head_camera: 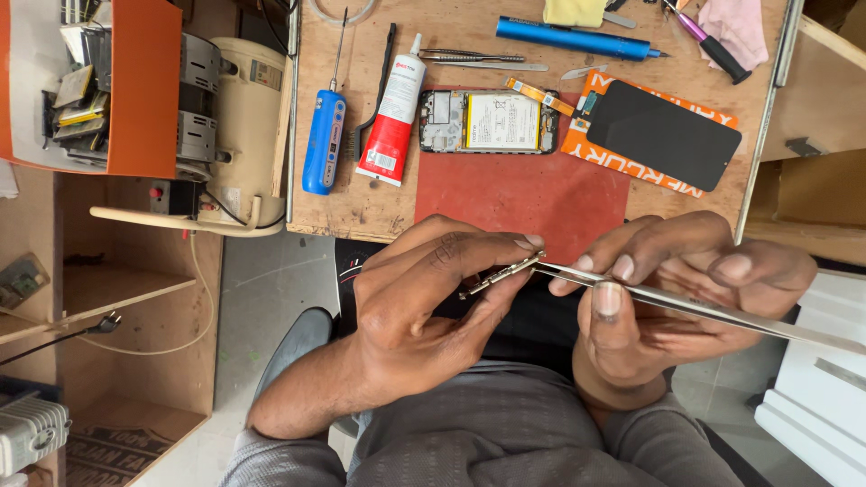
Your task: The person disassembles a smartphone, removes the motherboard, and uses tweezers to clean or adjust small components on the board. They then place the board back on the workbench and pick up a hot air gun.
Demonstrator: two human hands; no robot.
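The left hand is curled nearly closed, its thumb and fingertips pinching a small, thin, brass-coloured metal strip part that juts out to the right. The right hand is likewise closed, thumb and forefinger pressed on a pair of long silver metal tweezers whose tips meet the end of the strip between the two hands. Both hands hover over the person's lap, just in front of the near edge of the wooden counter, not resting on it.

On the counter, a red rectangular work mat lies directly beyond the hands. At its far edge rests an opened smartphone body with its white battery and circuit boards exposed. Just right of it, a black glass phone screen lies tilted on an orange printed card. Left of the phone lie a white-and-red glue tube with a white nozzle, a thin black plastic pry tool, and a blue-handled electric screwdriver with a thin metal shaft. Along the far side lie a second pair of silver tweezers and a blue metal cylindrical pen-shaped tool.
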